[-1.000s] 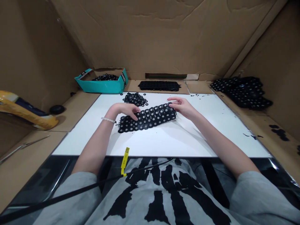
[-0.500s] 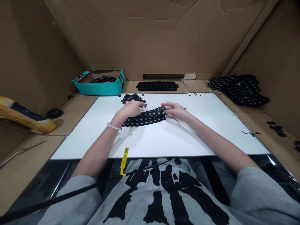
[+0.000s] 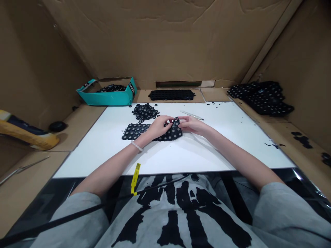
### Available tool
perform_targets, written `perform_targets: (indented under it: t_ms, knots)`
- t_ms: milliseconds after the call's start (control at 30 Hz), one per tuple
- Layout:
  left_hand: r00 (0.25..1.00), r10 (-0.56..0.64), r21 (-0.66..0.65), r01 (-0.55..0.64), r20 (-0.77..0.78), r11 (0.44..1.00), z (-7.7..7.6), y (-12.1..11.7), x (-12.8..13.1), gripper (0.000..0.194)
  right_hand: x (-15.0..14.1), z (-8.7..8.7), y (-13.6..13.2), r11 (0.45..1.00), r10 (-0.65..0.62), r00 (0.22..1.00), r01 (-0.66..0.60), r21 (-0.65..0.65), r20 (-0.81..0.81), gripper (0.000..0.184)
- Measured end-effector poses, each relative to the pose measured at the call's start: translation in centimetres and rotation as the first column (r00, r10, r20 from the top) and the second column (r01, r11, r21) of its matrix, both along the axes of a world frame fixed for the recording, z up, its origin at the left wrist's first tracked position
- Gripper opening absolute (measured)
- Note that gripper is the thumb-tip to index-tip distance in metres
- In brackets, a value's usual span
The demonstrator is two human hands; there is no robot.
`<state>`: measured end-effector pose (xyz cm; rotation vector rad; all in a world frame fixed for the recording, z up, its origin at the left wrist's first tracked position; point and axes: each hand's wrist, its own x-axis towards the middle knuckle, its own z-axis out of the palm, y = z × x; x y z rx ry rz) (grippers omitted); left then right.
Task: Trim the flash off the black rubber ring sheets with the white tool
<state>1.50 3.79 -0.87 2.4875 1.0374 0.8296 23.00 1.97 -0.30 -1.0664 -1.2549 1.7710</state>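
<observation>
My left hand (image 3: 160,126) and right hand (image 3: 193,124) — each grip pinching the sheet (image 3: 134,131) — sit right of the box (image 3: 108,97).

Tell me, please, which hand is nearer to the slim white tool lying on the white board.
Right. The right hand is just on the near side of the slim white tool; the left hand is farther off, to its left.
</observation>
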Motion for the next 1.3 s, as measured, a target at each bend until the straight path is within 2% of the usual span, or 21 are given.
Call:
perform_targets:
  t_ms: [100, 200, 300, 400, 533, 633, 700, 767, 800, 867, 967, 1067, 1133, 1167, 1233, 1267, 1300]
  knots:
    - [0.998, 0.054, -0.02, -0.054, 0.012, 0.998, -0.1, -0.3, 0.3, 0.036, -0.2, -0.5, 0.2, 1.0, -0.021, 1.0, 0.02, -0.023, -0.003, 0.03]
    - [0.996, 0.072, -0.011, -0.072, 0.052, 0.997, 0.2, -0.7, 0.5, 0.035, -0.5, -0.8, 0.1, 0.998, -0.054, 0.998, 0.053, 0.025, 0.03, 0.023]
    - [0.994, 0.063, -0.03, -0.06, 0.09, 0.998, 0.7, -1.0, 0.6, 0.028, -1.0, -0.8, -0.2, 0.981, -0.095, 0.992, 0.079, 0.179, 0.084, 0.024]
    - [0.987, 0.074, -0.099, -0.06, 0.146, 0.993, 1.2, -1.2, 0.6, 0.025, -1.2, -0.9, -0.5, 0.956, -0.091, 0.987, 0.048, 0.289, 0.136, 0.029]
    - [0.97, 0.107, -0.19, -0.065, 0.219, 0.98, 0.9, -1.2, 0.8, 0.027, -1.4, -1.4, -0.7, 0.954, -0.078, 0.985, 0.029, 0.297, 0.155, 0.034]
    - [0.971, 0.115, -0.216, -0.069, 0.209, 0.974, 0.7, -0.7, 0.9, 0.025, -1.6, -1.6, -0.6, 0.952, -0.105, 0.983, 0.056, 0.302, 0.149, 0.03]
    - [0.962, 0.192, -0.231, -0.145, 0.194, 0.962, 0.8, 0.3, 0.2, 0.026, -1.5, -1.6, -0.3, 0.954, -0.131, 0.978, 0.079, 0.29, 0.165, 0.025]
    - [0.915, 0.352, -0.233, -0.305, 0.198, 0.923, 1.2, 1.9, -1.5, 0.028, -1.3, -1.5, 0.0, 0.961, -0.147, 0.966, 0.089, 0.261, 0.212, 0.019]
    - [0.87, 0.445, -0.203, -0.406, 0.21, 0.891, 1.4, 2.9, -2.6, 0.029, -1.1, -1.4, 0.2, 0.965, -0.149, 0.959, 0.088, 0.246, 0.239, 0.017]
    - [0.815, 0.543, -0.063, -0.543, 0.201, 0.838, 1.5, 4.9, -5.2, 0.027, -0.9, -1.2, 0.4, 0.974, -0.145, 0.952, 0.089, 0.209, 0.269, 0.014]
    - [0.793, 0.6, 0.074, -0.608, 0.104, 0.79, 1.3, 6.7, -8.2, 0.017, -1.0, -1.1, 0.5, 0.989, -0.12, 0.971, 0.099, 0.108, 0.207, 0.015]
    - [0.771, 0.63, 0.127, -0.637, 0.097, 0.76, 1.3, 6.4, -8.4, 0.017, -1.5, -1.1, 0.3, 0.996, -0.089, 0.987, 0.088, 0.013, 0.135, 0.017]
    - [0.799, 0.592, 0.159, -0.601, 0.102, 0.783, 1.8, 5.3, -7.0, 0.021, -1.7, -1.2, 0.2, 0.996, -0.089, 0.989, 0.091, -0.015, 0.117, 0.019]
    - [0.84, 0.536, 0.165, -0.542, 0.084, 0.824, 2.1, 4.5, -6.1, 0.022, -1.8, -1.2, 0.2, 0.995, -0.094, 0.99, 0.097, -0.02, 0.109, 0.02]
    - [0.946, 0.323, 0.126, -0.321, 0.002, 0.939, 2.5, 2.9, -4.0, 0.021, -1.8, -1.2, 0.0, 0.995, -0.098, 0.991, 0.1, -0.01, 0.086, 0.022]
    - [0.98, 0.194, 0.089, -0.189, -0.039, 0.978, 2.6, 2.1, -3.0, 0.021, -1.8, -1.2, 0.0, 0.995, -0.097, 0.993, 0.097, 0.003, 0.073, 0.023]
    - [0.994, 0.095, 0.056, -0.091, -0.061, 0.994, 2.5, 1.3, -2.1, 0.022, -1.8, -1.2, -0.1, 0.995, -0.094, 0.994, 0.093, 0.024, 0.058, 0.024]
